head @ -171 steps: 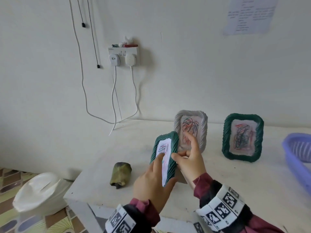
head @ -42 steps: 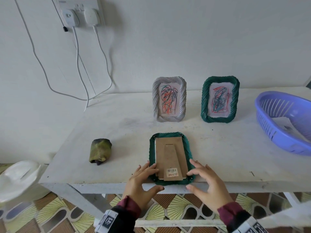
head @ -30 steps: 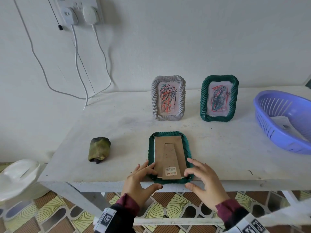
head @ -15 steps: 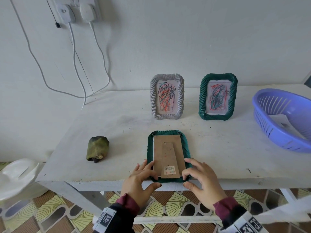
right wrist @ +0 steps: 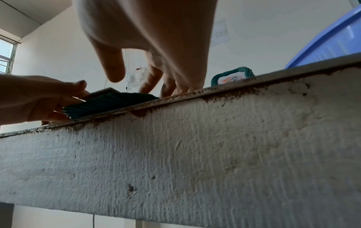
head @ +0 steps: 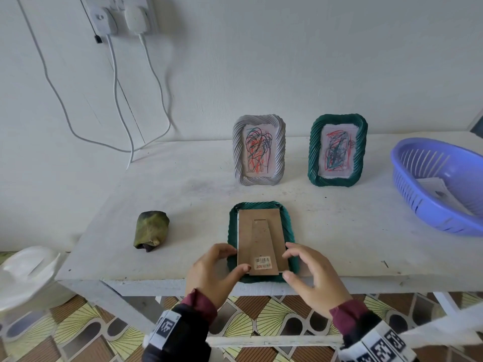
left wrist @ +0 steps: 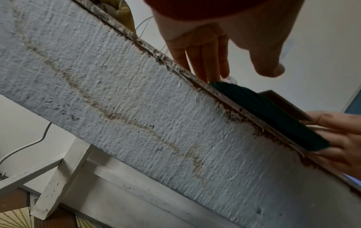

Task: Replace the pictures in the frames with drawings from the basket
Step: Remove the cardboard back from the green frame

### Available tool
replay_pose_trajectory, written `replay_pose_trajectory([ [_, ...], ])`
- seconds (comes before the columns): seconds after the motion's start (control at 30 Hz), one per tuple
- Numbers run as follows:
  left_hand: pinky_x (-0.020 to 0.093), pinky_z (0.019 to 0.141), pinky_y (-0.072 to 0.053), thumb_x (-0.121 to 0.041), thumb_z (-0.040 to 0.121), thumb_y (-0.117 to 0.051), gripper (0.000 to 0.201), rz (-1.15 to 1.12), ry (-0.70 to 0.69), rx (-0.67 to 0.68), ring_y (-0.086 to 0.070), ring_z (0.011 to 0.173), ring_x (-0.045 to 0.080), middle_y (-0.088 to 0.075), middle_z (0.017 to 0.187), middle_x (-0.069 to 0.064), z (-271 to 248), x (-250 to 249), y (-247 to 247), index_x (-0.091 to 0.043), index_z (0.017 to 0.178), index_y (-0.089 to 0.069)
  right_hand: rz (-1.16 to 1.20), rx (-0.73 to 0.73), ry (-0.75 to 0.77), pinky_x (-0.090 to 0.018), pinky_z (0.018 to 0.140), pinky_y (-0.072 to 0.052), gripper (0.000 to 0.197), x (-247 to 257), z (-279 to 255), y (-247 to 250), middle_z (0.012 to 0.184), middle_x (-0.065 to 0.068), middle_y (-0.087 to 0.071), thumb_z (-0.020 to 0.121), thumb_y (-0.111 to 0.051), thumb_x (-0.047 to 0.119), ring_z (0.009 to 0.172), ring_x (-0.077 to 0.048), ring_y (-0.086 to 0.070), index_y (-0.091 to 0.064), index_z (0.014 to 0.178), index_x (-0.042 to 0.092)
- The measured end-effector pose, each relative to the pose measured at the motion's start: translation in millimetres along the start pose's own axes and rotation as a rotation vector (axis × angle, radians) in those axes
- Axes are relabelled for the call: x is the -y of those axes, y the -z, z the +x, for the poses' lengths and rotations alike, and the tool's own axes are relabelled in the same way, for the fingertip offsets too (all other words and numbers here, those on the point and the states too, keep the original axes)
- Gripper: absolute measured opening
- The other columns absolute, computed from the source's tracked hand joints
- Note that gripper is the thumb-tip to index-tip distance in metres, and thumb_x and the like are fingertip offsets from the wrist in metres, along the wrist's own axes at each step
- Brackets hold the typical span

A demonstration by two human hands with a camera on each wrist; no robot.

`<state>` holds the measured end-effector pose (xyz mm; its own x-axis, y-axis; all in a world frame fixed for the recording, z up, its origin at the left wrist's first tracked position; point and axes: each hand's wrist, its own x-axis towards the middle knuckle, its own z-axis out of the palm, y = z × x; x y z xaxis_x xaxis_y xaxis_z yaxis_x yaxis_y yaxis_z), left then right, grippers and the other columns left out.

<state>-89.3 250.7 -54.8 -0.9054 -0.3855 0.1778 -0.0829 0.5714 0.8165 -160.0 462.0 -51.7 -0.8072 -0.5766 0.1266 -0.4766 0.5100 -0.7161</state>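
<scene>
A green picture frame point(head: 289, 231) lies face down at the table's front edge, its brown cardboard back point(head: 260, 231) and folded stand facing up. My left hand point(head: 235, 262) touches the frame's lower left side with its fingertips, thumb at the back's lower left corner. My right hand point(head: 291, 266) rests its fingertips on the frame's lower right edge, thumb free. In the left wrist view the left hand point(left wrist: 242, 74) has straight fingers beside the green frame point(left wrist: 263, 108). In the right wrist view the right hand point(right wrist: 140, 84) reaches down by the green frame point(right wrist: 109, 101). Neither hand grips it.
A grey frame point(head: 236, 152) and a second green frame point(head: 312, 152) stand at the back, each with a scribble drawing. A blue basket point(head: 407, 194) with papers point(head: 433, 189) sits at the right. A crumpled green wad point(head: 151, 231) lies left. Cables point(head: 115, 100) hang down the wall.
The frame, earlier held upright in both hands, now lies face down on the table. Over the last second both hands drew in onto its lower corners.
</scene>
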Motion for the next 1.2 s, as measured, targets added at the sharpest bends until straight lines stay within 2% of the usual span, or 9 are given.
replay_pose_trajectory([
  [0.17, 0.028, 0.101, -0.039, -0.08, 0.043, -0.062, 0.106, 0.015, -0.025, 0.168, -0.042, 0.119, 0.006, -0.044, 0.125, -0.015, 16.6, -0.5, -1.3, -0.025, 0.131, -0.038, -0.016, -0.044, -0.065, -0.014, 0.097, -0.025, 0.036, 7.2, 20.2, 2.9, 0.123, 0.024, -0.04, 0.087, -0.058, 0.032, 0.115, 0.007, -0.034, -0.046, 0.121, 0.032],
  [0.23, 0.038, 0.109, -0.032, -0.08, 0.041, -0.058, 0.12, 0.123, -0.034, 0.258, -0.036, 0.127, 0.012, -0.04, 0.136, -0.008, 21.8, 0.9, -2.9, -0.021, 0.141, -0.026, -0.022, -0.043, -0.078, -0.015, 0.097, -0.025, 0.039, 9.8, 28.5, 3.7, 0.124, 0.021, -0.042, 0.087, -0.057, 0.033, 0.115, 0.005, -0.035, -0.045, 0.124, 0.031],
  [0.33, 0.044, 0.111, -0.027, -0.086, 0.039, -0.052, 0.129, 0.199, -0.024, 0.32, -0.029, 0.134, 0.019, -0.035, 0.145, 0.001, 25.7, 2.7, -3.0, -0.021, 0.145, -0.016, -0.018, -0.032, -0.099, -0.016, 0.097, -0.025, 0.043, 11.7, 39.5, 4.6, 0.13, 0.016, -0.043, 0.088, -0.056, 0.033, 0.12, -0.001, -0.036, -0.041, 0.129, 0.029],
  [0.6, 0.042, 0.115, -0.017, -0.074, 0.051, -0.061, 0.118, 0.218, -0.005, 0.345, -0.022, 0.138, 0.017, -0.028, 0.15, -0.001, 26.4, 5.8, -4.7, -0.025, 0.146, -0.011, -0.038, -0.114, -0.155, -0.031, 0.099, -0.038, 0.052, 6.0, 64.2, -1.1, 0.129, -0.002, -0.051, 0.084, -0.059, 0.035, 0.122, -0.017, -0.042, -0.039, 0.132, 0.028],
  [0.77, 0.037, 0.118, -0.008, -0.074, 0.053, -0.063, 0.117, 0.222, 0.003, 0.345, -0.018, 0.14, 0.016, -0.026, 0.151, -0.002, 26.3, 3.3, -4.4, -0.027, 0.146, -0.008, 0.002, -0.217, -0.086, -0.038, 0.095, -0.045, 0.042, 5.7, 70.3, -2.8, 0.116, 0.002, -0.061, 0.082, -0.063, 0.022, 0.114, -0.021, -0.052, -0.052, 0.122, 0.029],
  [0.93, 0.032, 0.117, 0.0, -0.074, 0.055, -0.064, 0.109, 0.206, 0.0, 0.343, -0.014, 0.142, 0.015, -0.023, 0.152, -0.003, 25.6, 3.9, -5.0, -0.045, 0.139, 0.001, 0.133, -0.216, -0.085, -0.006, 0.067, -0.041, 0.031, 12.1, 67.9, 1.7, 0.087, 0.001, -0.064, 0.084, -0.058, 0.004, 0.08, -0.016, -0.056, -0.065, 0.095, 0.032],
  [1.07, 0.026, 0.111, 0.009, -0.059, 0.066, -0.07, 0.092, 0.223, -0.038, 0.347, 0.002, 0.139, 0.005, -0.017, 0.147, -0.015, 22.4, -4.3, -1.7, -0.057, 0.129, -0.003, 0.279, -0.185, -0.152, -0.008, 0.067, -0.043, 0.035, 13.4, 67.4, 3.7, 0.084, 0.011, -0.067, 0.084, -0.058, 0.002, 0.08, -0.008, -0.058, -0.066, 0.077, 0.036],
  [1.13, 0.028, 0.111, 0.009, -0.046, 0.071, -0.072, 0.079, 0.152, -0.05, 0.349, 0.003, 0.137, 0.003, -0.019, 0.14, -0.02, 23.0, -7.1, 0.0, -0.063, 0.122, -0.014, 0.351, -0.194, -0.176, -0.011, 0.07, -0.044, 0.034, 14.4, 66.6, 5.3, 0.084, 0.011, -0.066, 0.083, -0.059, 0.002, 0.081, -0.006, -0.057, -0.067, 0.077, 0.034],
  [1.2, 0.034, 0.113, -0.001, -0.033, 0.074, -0.073, 0.063, 0.0, -0.018, 0.322, -0.002, 0.135, 0.002, -0.026, 0.137, -0.02, 24.6, -9.8, 0.7, -0.06, 0.115, -0.033, 0.415, -0.206, -0.172, -0.009, 0.07, -0.044, 0.034, 16.6, 65.2, 8.0, 0.083, 0.01, -0.066, 0.082, -0.06, -0.001, 0.079, -0.007, -0.056, -0.068, 0.078, 0.031],
])
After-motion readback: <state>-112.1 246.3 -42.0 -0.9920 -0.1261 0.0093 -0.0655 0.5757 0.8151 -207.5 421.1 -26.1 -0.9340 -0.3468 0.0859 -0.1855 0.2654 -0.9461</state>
